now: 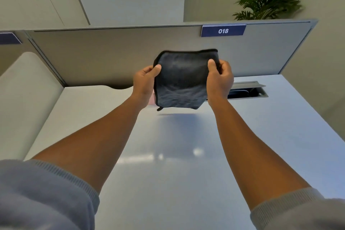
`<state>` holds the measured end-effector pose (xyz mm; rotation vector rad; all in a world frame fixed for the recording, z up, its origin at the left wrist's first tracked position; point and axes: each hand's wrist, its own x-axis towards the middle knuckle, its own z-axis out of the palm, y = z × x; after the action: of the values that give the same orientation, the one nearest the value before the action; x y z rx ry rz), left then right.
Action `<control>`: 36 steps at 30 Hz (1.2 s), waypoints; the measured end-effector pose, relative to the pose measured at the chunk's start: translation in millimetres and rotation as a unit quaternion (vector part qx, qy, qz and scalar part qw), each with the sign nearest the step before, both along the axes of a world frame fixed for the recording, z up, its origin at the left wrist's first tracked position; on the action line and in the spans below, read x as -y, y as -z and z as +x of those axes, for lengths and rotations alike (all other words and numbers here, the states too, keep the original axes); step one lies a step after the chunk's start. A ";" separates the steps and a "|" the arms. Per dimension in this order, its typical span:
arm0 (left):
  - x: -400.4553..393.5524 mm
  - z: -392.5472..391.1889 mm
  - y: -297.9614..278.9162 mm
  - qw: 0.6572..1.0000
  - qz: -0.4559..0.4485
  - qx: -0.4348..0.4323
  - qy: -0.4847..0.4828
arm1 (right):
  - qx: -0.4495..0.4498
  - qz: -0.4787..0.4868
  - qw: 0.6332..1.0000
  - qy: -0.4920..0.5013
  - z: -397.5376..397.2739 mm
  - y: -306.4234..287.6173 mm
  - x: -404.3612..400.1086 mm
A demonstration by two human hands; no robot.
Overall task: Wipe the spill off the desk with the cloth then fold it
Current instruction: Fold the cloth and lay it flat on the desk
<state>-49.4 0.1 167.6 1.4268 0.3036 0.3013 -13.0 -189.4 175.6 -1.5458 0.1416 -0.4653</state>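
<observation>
A dark grey cloth (183, 82) with black edging hangs in the air above the white desk (179, 155), doubled over into a rough square. My left hand (145, 82) pinches its left edge with the thumb on the front. My right hand (220, 78) grips its upper right corner, thumb on the front and fingers behind. The cloth's lower edge hangs just above the desk and casts a shadow there. A small pinkish patch (152, 99) shows on the desk behind the cloth's lower left edge. No liquid is plain to see on the glossy desk surface.
A grey partition (112, 58) with a blue "018" label (223, 31) closes the desk's far side. An open cable hatch (248, 91) sits in the desk behind my right hand. A rounded side panel (24, 89) stands at left, and a potted plant (268, 0) rises beyond the partition.
</observation>
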 end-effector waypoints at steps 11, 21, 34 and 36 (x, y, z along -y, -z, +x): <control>2.6 -133.8 125.0 0.842 0.123 -0.433 0.299 | -0.268 -0.068 0.958 -0.074 -136.9 169.6 42.5; 2.5 -147.1 148.9 0.837 0.157 -0.435 0.292 | -0.294 -0.111 0.942 -0.114 -157.1 201.6 49.0; -8.5 -101.5 185.9 0.893 0.306 -0.308 0.116 | -0.321 -0.209 0.911 -0.154 -93.2 205.4 38.7; -9.6 -94.3 189.2 0.897 0.301 -0.306 0.100 | -0.323 -0.215 0.909 -0.151 -80.9 205.7 35.9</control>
<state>-143.7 9.7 -21.6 2.1402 0.6052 -0.2676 -93.8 -225.3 -30.1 -2.0731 0.3184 0.3021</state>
